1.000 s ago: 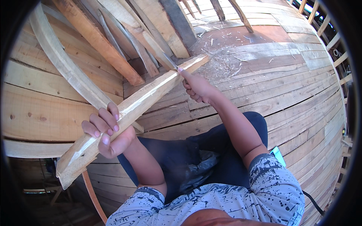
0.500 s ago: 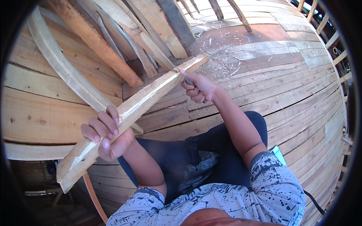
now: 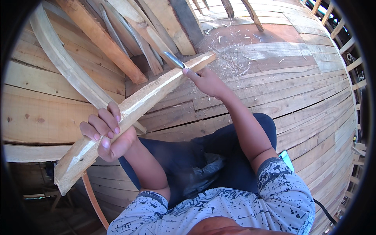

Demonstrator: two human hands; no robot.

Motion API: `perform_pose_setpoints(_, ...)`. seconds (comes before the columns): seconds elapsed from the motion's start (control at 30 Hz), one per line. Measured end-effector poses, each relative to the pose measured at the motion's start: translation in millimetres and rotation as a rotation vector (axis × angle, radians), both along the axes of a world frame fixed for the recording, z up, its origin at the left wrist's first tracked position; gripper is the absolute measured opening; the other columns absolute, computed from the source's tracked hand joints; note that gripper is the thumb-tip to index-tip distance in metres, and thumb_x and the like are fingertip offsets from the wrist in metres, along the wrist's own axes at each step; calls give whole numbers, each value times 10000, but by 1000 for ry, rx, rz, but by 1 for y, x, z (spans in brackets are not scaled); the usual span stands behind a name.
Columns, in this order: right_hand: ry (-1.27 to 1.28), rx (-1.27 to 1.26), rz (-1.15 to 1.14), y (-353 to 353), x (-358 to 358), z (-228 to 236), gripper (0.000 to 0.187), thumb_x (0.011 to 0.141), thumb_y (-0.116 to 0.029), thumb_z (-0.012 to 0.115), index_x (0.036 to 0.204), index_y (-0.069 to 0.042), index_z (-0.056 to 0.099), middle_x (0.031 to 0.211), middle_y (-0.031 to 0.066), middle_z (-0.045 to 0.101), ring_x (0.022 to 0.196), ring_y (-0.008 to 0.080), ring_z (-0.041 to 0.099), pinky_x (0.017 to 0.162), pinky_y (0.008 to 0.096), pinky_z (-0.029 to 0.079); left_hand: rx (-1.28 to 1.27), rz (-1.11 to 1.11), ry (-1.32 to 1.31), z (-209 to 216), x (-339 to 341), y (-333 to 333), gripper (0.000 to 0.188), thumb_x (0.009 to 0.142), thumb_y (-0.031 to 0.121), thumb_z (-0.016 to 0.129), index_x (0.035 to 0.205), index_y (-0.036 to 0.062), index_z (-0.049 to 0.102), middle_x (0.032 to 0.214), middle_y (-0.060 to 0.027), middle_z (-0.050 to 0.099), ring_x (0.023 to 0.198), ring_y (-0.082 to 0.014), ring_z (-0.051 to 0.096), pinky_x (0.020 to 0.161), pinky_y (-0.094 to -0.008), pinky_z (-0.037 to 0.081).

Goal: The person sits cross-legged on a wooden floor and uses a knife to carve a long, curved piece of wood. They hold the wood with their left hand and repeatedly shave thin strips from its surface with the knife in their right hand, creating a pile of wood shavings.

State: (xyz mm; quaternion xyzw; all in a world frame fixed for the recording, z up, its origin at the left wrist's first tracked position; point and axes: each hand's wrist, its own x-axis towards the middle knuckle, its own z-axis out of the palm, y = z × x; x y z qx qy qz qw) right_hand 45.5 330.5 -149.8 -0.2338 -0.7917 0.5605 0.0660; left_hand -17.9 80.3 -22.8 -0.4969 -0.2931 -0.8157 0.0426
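Observation:
A long, rough wooden plank [image 3: 145, 100] runs slantwise in front of me, from the lower left up to the middle right. A pale, freshly cut strip shows along its edge. My left hand [image 3: 107, 131] grips the plank near its lower end, fingers over the top and thumb below. Closed round the handle of a knife [image 3: 175, 60], my right hand [image 3: 203, 81] is at the plank's upper part. The shiny blade points up and to the left, lying across the plank's edge. The knife's handle is hidden in my fist.
Several boards [image 3: 105, 45] lean together at the upper left, beside a curved timber rib [image 3: 64, 62]. Wood shavings [image 3: 235, 64] litter the plank floor [image 3: 305, 94] beyond the workpiece. A light-blue flat object [image 3: 286, 159] lies by my right elbow.
The knife blade, hardly visible before, now shows plainly above the plank as my right hand has turned. The plank and my left hand have shifted slightly left.

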Motion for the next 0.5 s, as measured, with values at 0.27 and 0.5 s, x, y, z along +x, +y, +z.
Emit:
perform_pose_setpoints(0.27,-241,-660,172,7,10,24,648,925,-694,470,576,-185,269,483,-66,224,371,53,153,335,248,96,-15,-27,29,1,1,1,204,771,99,623,848,176,451,674,40,438,587,-93,438,682,-316,366)
perform_pose_setpoints(0.5,-202,-967,305,13,5,6,637,967,-654,403,562,-178,284,475,-68,211,370,60,120,324,249,82,-14,-23,27,1,-1,0,204,772,96,619,846,175,446,667,39,434,586,-96,437,679,-317,364)
